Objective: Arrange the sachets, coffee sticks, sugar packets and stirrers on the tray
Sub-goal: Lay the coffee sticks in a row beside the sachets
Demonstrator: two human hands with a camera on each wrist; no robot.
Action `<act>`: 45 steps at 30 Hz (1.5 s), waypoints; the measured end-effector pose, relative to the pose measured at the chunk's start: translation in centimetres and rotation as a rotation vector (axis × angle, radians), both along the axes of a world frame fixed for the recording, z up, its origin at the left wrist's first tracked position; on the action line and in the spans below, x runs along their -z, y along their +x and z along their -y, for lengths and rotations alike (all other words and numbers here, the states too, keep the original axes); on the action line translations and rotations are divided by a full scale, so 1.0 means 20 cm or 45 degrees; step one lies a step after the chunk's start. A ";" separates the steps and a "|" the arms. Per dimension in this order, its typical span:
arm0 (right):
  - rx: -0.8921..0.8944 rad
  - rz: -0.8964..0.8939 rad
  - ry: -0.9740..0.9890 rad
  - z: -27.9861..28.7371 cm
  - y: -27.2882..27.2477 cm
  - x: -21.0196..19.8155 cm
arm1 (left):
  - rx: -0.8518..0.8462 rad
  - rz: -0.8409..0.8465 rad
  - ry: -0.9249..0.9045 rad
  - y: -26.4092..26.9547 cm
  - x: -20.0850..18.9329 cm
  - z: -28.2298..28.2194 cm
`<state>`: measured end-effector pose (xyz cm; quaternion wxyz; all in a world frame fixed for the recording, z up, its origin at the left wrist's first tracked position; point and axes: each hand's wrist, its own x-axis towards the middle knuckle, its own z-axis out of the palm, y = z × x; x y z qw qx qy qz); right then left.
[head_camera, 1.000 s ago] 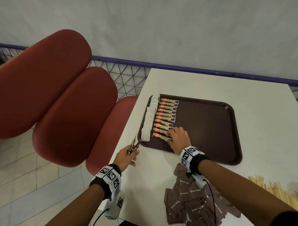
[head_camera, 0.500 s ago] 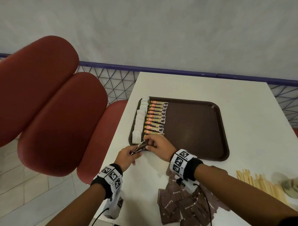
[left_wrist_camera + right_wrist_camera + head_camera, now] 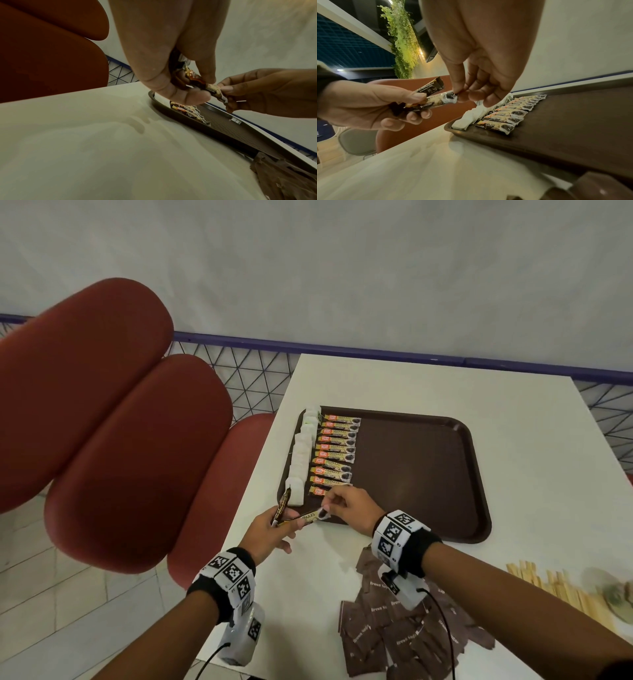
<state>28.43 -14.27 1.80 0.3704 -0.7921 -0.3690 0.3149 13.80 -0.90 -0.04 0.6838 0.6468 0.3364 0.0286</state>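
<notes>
A brown tray (image 3: 428, 474) lies on the white table (image 3: 534, 460). Along its left side run white sachets (image 3: 301, 453) and a column of several coffee sticks (image 3: 334, 455). My left hand (image 3: 274, 525) holds a small bunch of coffee sticks (image 3: 430, 88) just off the tray's near left corner. My right hand (image 3: 346, 508) pinches the end of one coffee stick (image 3: 310, 517) that sticks out of that bunch. In the right wrist view the pinched stick (image 3: 443, 100) shows its white end between thumb and forefinger. Brown sugar packets (image 3: 407, 631) lie heaped near me; wooden stirrers (image 3: 561, 587) lie at the right.
Red padded chair backs (image 3: 130, 440) stand left of the table, past its left edge. A purple rail with wire mesh (image 3: 239, 371) runs behind. A pale lid-like object (image 3: 613, 594) lies beside the stirrers. The tray's right part is bare.
My right hand left the bottom stick of the column and came to my left hand, where it now pinches one stick of the bunch. The left hand moved towards the tray corner.
</notes>
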 end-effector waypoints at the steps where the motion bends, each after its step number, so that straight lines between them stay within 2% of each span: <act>1: 0.004 -0.006 -0.006 0.00 0.00 0.00 | 0.003 -0.003 0.009 0.00 0.00 0.00; 10: 0.085 -0.010 -0.027 0.01 0.00 0.02 | 0.008 0.019 -0.034 0.02 -0.01 -0.01; 16: 0.384 0.041 -0.142 0.04 0.08 0.07 | -0.254 -0.058 -0.078 -0.03 0.03 -0.09; 27: 0.472 0.113 -0.433 0.00 0.10 0.17 | -0.191 -0.239 0.242 -0.10 0.05 -0.13; 30: 0.464 0.199 -0.512 0.01 0.10 0.16 | -0.173 -0.264 0.233 -0.11 0.06 -0.13; 36: 0.280 0.560 -0.577 0.04 0.10 0.16 | -0.143 -0.216 0.183 -0.10 0.07 -0.11; 45: 0.205 0.532 -0.643 0.02 0.09 0.19 | -0.073 -0.205 0.189 -0.08 0.07 -0.10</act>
